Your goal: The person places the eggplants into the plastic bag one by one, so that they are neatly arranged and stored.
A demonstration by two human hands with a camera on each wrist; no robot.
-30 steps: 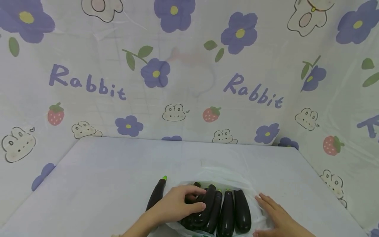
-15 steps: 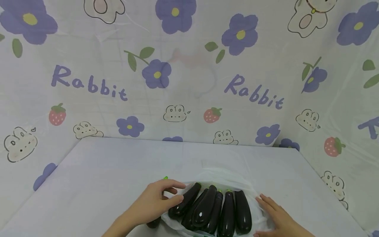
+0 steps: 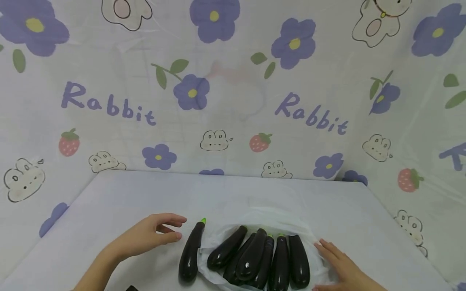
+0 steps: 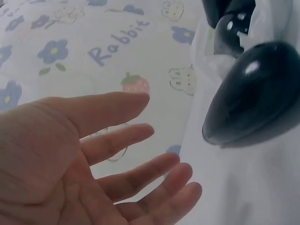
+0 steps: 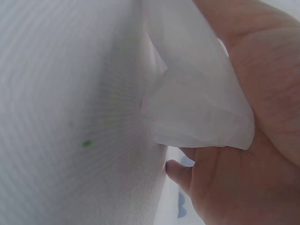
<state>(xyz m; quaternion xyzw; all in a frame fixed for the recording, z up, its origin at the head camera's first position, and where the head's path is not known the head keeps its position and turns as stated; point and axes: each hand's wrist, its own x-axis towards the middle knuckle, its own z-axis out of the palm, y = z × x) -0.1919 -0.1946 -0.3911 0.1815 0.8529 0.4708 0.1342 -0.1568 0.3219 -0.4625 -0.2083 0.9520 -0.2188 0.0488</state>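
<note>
Several glossy dark eggplants (image 3: 280, 262) with green stem ends lie side by side in an opened white plastic bag (image 3: 214, 279). A lone eggplant (image 3: 191, 252) lies on the table just left of the bag, its stem end pointing away. My left hand (image 3: 145, 236) is left of this eggplant, fingers loosely extended and holding nothing; the left wrist view shows a gap between the fingertips and the eggplant's rounded end (image 4: 258, 93). At the bag's right edge rests my right hand (image 3: 340, 268), fingers stretched out, with thin bag plastic (image 5: 201, 108) lying against its palm side.
The white table (image 3: 145, 190) reaches back to a hanging cloth (image 3: 233, 113) printed with flowers, rabbits and strawberries, which also runs along both sides. A small black corner (image 3: 132, 288) shows at the bottom edge, below the left forearm.
My left hand has drawn back leftward from over the eggplants in the bag, past the lone eggplant, now in full sight. An eggplant lies uncovered at the bag's left side. The right hand stays put.
</note>
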